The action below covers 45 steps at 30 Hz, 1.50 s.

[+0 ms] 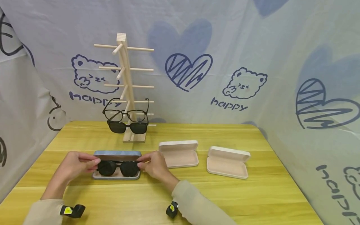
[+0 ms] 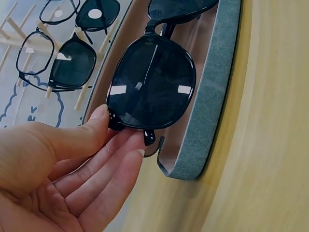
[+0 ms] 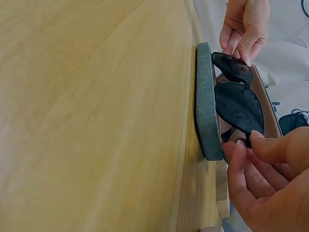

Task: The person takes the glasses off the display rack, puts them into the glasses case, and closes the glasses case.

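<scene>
An open glasses case [image 1: 116,176] lay near the table's [image 1: 253,200] front edge, left of the middle, its lid standing toward the rear edge. A pair of sunglasses [image 1: 118,167] sat in it, with the left hand [image 1: 73,165] at its left end and the right hand [image 1: 154,165] at its right end. Behind the case, toward the rear edge, stood a rack [image 1: 127,87] with two pairs of glasses [image 1: 127,120] hung on its lowest pegs, one above the other. Right of the first case lay two more open cases [image 1: 180,154] [image 1: 227,162] side by side, the farther one nearer the right edge.
</scene>
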Each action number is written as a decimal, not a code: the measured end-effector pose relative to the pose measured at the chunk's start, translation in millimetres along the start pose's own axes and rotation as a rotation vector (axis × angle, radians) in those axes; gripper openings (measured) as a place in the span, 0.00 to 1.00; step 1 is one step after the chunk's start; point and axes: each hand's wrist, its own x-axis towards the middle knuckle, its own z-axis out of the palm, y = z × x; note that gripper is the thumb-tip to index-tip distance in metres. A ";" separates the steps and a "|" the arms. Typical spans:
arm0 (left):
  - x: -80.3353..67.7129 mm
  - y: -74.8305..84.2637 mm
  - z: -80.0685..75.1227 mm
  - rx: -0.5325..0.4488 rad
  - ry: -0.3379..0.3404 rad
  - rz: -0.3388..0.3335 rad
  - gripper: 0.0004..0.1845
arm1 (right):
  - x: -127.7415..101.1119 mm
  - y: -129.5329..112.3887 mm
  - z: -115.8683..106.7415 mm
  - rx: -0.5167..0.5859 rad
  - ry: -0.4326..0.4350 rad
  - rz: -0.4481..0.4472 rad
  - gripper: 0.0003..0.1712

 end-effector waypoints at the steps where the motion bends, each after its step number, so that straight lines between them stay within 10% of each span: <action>1: 0.3 0.0 0.0 -0.002 -0.002 0.000 0.23 | 0.1 0.0 0.0 -0.001 0.001 0.000 0.07; 45: 6.3 -11.6 1.7 -0.062 -0.011 -0.032 0.22 | 1.7 -4.6 8.4 -0.187 0.061 -0.097 0.06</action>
